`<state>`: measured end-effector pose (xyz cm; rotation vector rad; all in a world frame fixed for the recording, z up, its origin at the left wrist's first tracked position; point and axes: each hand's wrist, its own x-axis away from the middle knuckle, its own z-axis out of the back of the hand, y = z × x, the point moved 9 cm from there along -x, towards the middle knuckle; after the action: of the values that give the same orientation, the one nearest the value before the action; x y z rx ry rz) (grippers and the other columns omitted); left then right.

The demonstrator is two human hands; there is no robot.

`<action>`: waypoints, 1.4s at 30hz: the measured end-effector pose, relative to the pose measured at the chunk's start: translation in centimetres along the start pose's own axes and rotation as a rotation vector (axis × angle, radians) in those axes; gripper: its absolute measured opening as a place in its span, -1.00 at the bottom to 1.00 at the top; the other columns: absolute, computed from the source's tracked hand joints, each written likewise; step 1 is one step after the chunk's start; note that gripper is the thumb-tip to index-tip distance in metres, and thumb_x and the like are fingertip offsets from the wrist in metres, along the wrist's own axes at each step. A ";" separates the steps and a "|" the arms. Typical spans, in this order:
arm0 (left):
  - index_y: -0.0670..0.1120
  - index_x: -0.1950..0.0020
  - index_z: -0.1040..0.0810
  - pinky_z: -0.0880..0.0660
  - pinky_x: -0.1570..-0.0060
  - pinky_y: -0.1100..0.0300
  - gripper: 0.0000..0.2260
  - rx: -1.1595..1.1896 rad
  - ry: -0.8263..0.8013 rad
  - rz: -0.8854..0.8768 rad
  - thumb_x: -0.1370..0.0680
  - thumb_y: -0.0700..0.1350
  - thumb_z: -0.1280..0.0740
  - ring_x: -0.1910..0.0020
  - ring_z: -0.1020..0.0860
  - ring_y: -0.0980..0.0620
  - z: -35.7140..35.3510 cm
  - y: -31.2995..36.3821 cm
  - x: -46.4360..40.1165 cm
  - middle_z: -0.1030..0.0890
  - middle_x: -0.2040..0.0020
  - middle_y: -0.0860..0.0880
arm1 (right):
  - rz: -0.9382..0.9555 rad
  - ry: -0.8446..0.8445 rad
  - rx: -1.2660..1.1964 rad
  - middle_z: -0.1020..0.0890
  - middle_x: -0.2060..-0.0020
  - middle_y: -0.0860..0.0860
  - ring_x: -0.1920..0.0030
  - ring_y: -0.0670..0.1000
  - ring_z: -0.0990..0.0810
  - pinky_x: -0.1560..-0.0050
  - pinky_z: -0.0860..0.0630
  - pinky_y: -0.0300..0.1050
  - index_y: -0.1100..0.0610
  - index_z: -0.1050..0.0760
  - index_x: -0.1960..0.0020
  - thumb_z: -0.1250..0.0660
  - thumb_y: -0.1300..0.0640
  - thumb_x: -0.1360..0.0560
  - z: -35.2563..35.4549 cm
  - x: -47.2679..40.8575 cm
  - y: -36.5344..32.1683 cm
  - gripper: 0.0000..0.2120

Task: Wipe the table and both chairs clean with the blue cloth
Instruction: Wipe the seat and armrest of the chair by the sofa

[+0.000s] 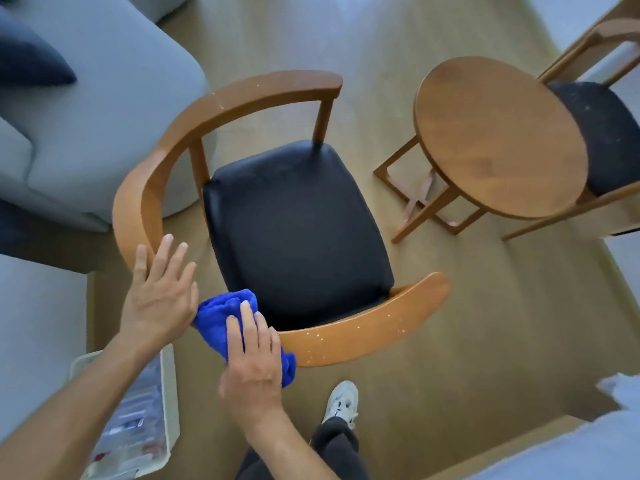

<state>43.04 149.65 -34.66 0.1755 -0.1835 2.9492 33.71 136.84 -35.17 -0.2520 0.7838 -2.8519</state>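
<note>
No legible text, label, brand, number or sign is seen anywhere in the view. Coloured printing is glimpsed on items inside the clear plastic bin (157,420) on the floor, but it is too blurred for any wording to be made out.

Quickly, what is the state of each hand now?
Left hand: open, fingers spread on the chair rail.
Right hand: pressing the blue cloth on it.

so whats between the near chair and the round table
Only bare floor lies between the near chair and the round table, as the head view shows.
</note>
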 end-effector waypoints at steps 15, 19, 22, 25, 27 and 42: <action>-0.33 -0.05 -0.63 -0.05 -0.47 -0.21 -0.50 0.140 -0.070 -0.038 -0.51 0.00 -0.05 -0.37 -0.39 -0.28 -2.3 8.7 0.9 -0.60 -0.17 -0.29 | -0.563 0.411 0.051 -0.41 -0.37 0.08 -0.30 0.17 -0.37 -0.28 -0.29 -0.07 0.18 -0.39 -0.35 -0.19 0.16 -0.44 21.8 -1.3 34.1 -0.52; -0.31 -0.04 -0.62 -0.04 -0.47 -0.21 -0.52 0.118 -0.055 -0.030 -0.50 -0.02 -0.04 -0.35 -0.40 -0.29 -2.1 8.7 0.9 -0.60 -0.15 -0.29 | -0.492 0.468 0.171 -0.50 -0.30 0.16 -0.12 0.23 -0.51 -0.13 -0.44 0.05 0.22 -0.47 -0.27 -0.20 0.17 -0.35 19.7 -0.5 29.4 -0.51; -0.32 0.00 -0.62 -0.06 -0.45 -0.22 -0.53 0.088 -0.042 -0.038 -0.50 -0.03 -0.04 -0.33 -0.42 -0.30 -2.0 8.8 1.1 -0.60 -0.13 -0.30 | -0.368 0.425 0.173 -0.56 -0.23 0.13 -0.03 0.18 -0.54 0.04 -0.50 0.05 0.19 -0.54 -0.20 -0.23 0.13 -0.29 14.1 1.6 21.9 -0.51; -0.32 0.02 -0.61 -0.13 -0.42 -0.25 -0.56 0.058 -0.029 -0.049 -0.51 -0.06 -0.05 -0.29 -0.46 -0.31 -2.0 8.9 1.1 -0.61 -0.08 -0.31 | -0.130 0.293 0.098 -0.55 -0.25 0.05 -0.08 0.11 -0.53 0.05 -0.48 -0.01 0.08 -0.53 -0.20 -0.32 0.01 -0.30 7.3 3.0 11.6 -0.52; -0.33 0.02 -0.61 -0.19 -0.39 -0.28 -0.57 0.033 -0.030 -0.069 -0.52 -0.09 -0.04 -0.25 -0.49 -0.33 -2.3 8.9 1.3 -0.62 -0.04 -0.31 | 0.027 0.203 0.069 -0.56 -0.24 0.03 -0.06 0.08 -0.55 0.08 -0.47 -0.05 0.04 -0.53 -0.19 -0.36 -0.06 -0.38 3.8 3.8 7.1 -0.59; -0.36 0.02 -0.62 -0.15 -0.37 -0.33 -0.50 -0.001 -0.081 -0.113 -0.52 -0.07 0.02 -0.27 -0.45 -0.39 -3.2 9.2 1.2 -0.60 -0.10 -0.36 | -0.545 0.555 -0.197 -0.47 -0.20 -0.03 -0.21 0.03 -0.47 -0.19 -0.38 -0.17 0.11 -0.43 -0.28 -0.33 0.15 -0.49 20.6 -1.5 34.4 -0.63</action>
<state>39.85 141.28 -38.66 0.2948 -0.1795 2.8319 43.59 97.91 -35.71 0.3878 1.2647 -3.4059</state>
